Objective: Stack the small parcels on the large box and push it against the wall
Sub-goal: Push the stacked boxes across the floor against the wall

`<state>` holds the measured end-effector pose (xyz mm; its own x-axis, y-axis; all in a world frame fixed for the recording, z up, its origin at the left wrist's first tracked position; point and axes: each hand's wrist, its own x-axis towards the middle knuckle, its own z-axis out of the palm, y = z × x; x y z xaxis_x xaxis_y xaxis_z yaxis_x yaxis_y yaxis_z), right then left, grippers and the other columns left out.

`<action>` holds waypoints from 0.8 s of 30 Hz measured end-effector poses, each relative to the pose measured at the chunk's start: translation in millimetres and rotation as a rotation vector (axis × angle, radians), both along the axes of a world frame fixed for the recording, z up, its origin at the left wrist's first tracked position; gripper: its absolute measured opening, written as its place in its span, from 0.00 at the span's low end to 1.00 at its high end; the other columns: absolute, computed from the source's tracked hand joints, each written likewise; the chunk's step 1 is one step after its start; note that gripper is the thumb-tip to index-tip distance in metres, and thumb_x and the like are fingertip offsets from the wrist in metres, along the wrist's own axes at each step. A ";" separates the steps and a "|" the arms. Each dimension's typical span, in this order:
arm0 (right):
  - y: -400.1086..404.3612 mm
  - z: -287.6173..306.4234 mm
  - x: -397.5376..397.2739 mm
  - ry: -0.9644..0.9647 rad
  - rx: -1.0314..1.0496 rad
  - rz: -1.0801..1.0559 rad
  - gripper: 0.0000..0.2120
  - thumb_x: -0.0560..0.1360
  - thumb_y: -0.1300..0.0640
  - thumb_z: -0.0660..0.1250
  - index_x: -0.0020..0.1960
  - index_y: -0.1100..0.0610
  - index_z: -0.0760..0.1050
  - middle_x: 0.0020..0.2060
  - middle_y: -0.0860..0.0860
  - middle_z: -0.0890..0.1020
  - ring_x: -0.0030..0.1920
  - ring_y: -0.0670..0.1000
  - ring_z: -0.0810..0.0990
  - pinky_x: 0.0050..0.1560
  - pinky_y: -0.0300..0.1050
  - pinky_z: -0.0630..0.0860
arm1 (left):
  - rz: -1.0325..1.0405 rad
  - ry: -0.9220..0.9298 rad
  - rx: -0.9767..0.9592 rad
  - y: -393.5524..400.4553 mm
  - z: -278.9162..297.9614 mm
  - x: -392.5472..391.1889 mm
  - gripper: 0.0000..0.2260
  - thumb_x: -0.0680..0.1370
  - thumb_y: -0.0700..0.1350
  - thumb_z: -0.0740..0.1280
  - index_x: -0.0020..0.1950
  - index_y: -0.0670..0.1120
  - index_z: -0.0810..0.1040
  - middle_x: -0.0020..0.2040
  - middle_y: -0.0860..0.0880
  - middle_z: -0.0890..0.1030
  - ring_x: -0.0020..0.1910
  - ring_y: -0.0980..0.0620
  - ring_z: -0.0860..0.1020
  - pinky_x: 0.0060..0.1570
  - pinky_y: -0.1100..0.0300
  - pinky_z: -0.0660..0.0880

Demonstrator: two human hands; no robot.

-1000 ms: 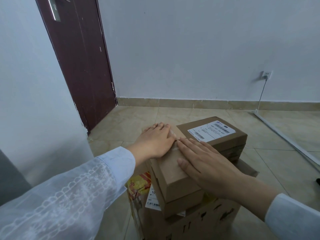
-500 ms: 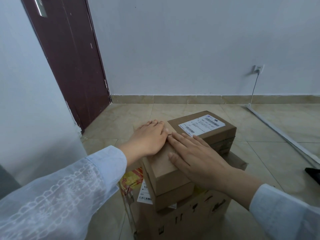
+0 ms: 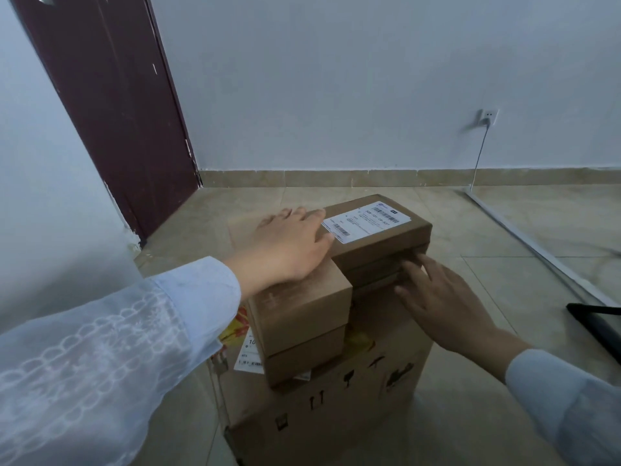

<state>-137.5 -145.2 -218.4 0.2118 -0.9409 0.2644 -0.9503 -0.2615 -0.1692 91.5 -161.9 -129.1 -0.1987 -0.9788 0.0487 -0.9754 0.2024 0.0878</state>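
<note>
**Right hand shifts from top to side of the stack**

The small parcels sit stacked on the large box (image 3: 336,408), which stands on the tiled floor (image 3: 504,237), well short of the far wall (image 3: 336,79). The near plain parcel (image 3: 302,307) lies on another, and the labelled parcel (image 3: 373,230) tops a second pile just behind it. A second ago I had both hands flat on the near parcel. Now my right hand (image 3: 440,297) has dropped off it, open, with its fingertips (image 3: 421,260) at the side of the lower parcels under the labelled one; whether they touch I cannot quite tell. My left hand (image 3: 289,245) has slid forward, spread flat, palm down across the seam between the near parcel and the labelled one. I judge stacking is done, and that I am squaring the piles before pushing. The door (image 3: 111,105) stands left.
</note>
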 end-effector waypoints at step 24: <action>-26.7 -52.6 -39.0 0.325 0.147 0.224 0.44 0.67 0.25 0.32 0.73 0.48 0.55 0.72 0.59 0.62 0.69 0.64 0.60 0.63 0.60 0.64 | -0.206 -0.381 0.054 80.8 -115.1 -109.4 0.28 0.81 0.42 0.52 0.73 0.34 0.40 0.76 0.33 0.48 0.75 0.38 0.49 0.72 0.48 0.51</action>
<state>-176.5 -171.9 -271.0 0.4661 -0.8846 0.0159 -0.8825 -0.4635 0.0793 -17.9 -81.1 -244.2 -0.3839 -0.9161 -0.1161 -0.8800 0.4010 -0.2547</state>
